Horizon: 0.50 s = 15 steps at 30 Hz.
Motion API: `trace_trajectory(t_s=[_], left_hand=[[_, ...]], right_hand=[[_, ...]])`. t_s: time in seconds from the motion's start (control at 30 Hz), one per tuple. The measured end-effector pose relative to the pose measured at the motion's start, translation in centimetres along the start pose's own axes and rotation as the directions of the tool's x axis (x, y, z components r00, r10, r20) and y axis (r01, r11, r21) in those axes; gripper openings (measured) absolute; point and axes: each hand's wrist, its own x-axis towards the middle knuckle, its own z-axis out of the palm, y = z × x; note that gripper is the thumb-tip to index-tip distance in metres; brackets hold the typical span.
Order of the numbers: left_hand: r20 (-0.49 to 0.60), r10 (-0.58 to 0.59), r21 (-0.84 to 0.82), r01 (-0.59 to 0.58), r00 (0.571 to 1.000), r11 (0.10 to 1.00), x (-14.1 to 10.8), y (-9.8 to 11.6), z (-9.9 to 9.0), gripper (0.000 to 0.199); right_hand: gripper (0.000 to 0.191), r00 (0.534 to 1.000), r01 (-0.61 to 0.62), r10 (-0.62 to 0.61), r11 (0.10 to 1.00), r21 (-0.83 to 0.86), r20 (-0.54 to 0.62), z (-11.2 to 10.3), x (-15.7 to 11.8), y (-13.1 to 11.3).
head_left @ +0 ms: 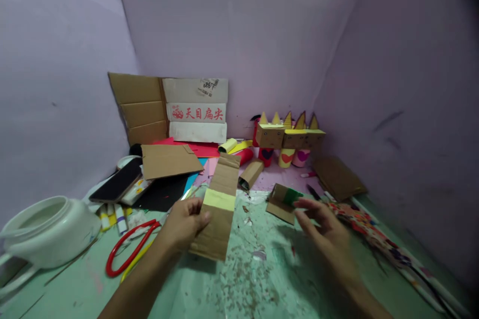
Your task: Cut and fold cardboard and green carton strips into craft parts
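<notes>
The left hand (pixel 189 222)'s fingers are clamping on a flat, creased cardboard strip (pixel 220 203) banded with pale yellow. Right of the strip, the right hand (pixel 324 224) is holding its fingers apart beside a bent, green-patched cardboard piece (pixel 277 205); contact is hard to judge. Right and behind, eared box heads (pixel 270 135) are topping coloured tubes (pixel 286 158), seemingly finished; strip and piece are looking part-done.

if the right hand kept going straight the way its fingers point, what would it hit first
Most likely the folded cardboard piece with green on it, right at the fingertips of the right hand; depth is unclear, so they may already touch.
</notes>
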Motion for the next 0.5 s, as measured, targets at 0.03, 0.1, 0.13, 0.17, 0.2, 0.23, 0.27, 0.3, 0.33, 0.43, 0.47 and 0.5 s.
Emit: trace_trajectory(t_s=[0.03, 0.1, 0.13, 0.17, 0.2, 0.23, 0.27, 0.3, 0.33, 0.43, 0.47, 0.5], left_hand=[[0.080, -0.037, -0.081, 0.044, 0.996, 0.996, -0.3, -0.1, 0.5, 0.028], [0.251, -0.082, -0.185, 0.131, 0.965, 0.974, -0.9, -0.5, 1.6, 0.030], [0.336, -0.079, -0.204, 0.155, 0.939, 0.967, -1.2, -0.8, 2.2, 0.031], [0.419, -0.065, -0.222, 0.172, 0.906, 0.960, -1.5, -1.0, 2.8, 0.032], [0.493, -0.052, -0.231, 0.188, 0.869, 0.955, -1.9, -1.2, 3.4, 0.032], [0.547, -0.044, -0.228, 0.200, 0.836, 0.953, -2.4, -1.2, 4.0, 0.031], [0.586, -0.047, -0.212, 0.209, 0.809, 0.955, -2.8, -1.1, 4.5, 0.029], [0.618, -0.063, -0.182, 0.221, 0.783, 0.958, -3.3, -1.0, 4.9, 0.027], [0.646, -0.081, -0.148, 0.229, 0.759, 0.962, -3.7, -0.8, 5.2, 0.025], [0.698, -0.109, -0.057, 0.207, 0.707, 0.977, -4.4, -0.6, 5.9, 0.024], [0.691, -0.107, -0.028, 0.174, 0.715, 0.984, -4.4, -0.7, 6.0, 0.025], [0.667, -0.098, -0.001, 0.133, 0.739, 0.991, -4.3, -1.0, 6.1, 0.029]], right_hand=[[0.042, 0.994, -0.087, 0.079, 0.990, 0.109, 0.075, 0.4, -0.1, -0.2], [0.046, 0.958, -0.255, 0.200, 0.921, 0.295, 0.205, 1.0, -0.3, -0.5], [0.046, 0.941, -0.315, 0.236, 0.873, 0.373, 0.243, 1.2, -0.2, -0.6], [0.046, 0.926, -0.360, 0.260, 0.826, 0.433, 0.273, 1.2, -0.2, -0.7], [0.046, 0.917, -0.385, 0.269, 0.789, 0.479, 0.293, 1.2, -0.1, -0.7], [0.046, 0.911, -0.401, 0.272, 0.764, 0.506, 0.311, 1.1, 0.0, -0.7], [0.047, 0.905, -0.411, 0.269, 0.751, 0.517, 0.329, 1.0, 0.0, -0.6], [0.047, 0.900, -0.417, 0.261, 0.747, 0.518, 0.348, 0.9, 0.0, -0.5], [0.046, 0.896, -0.421, 0.254, 0.750, 0.511, 0.365, 0.8, 0.0, -0.4], [0.041, 0.877, -0.440, 0.247, 0.756, 0.484, 0.413, 0.8, -0.3, 0.0], [0.039, 0.869, -0.449, 0.244, 0.755, 0.478, 0.430, 0.9, -0.5, 0.2], [0.038, 0.859, -0.461, 0.243, 0.750, 0.474, 0.452, 1.0, -0.7, 0.3]])
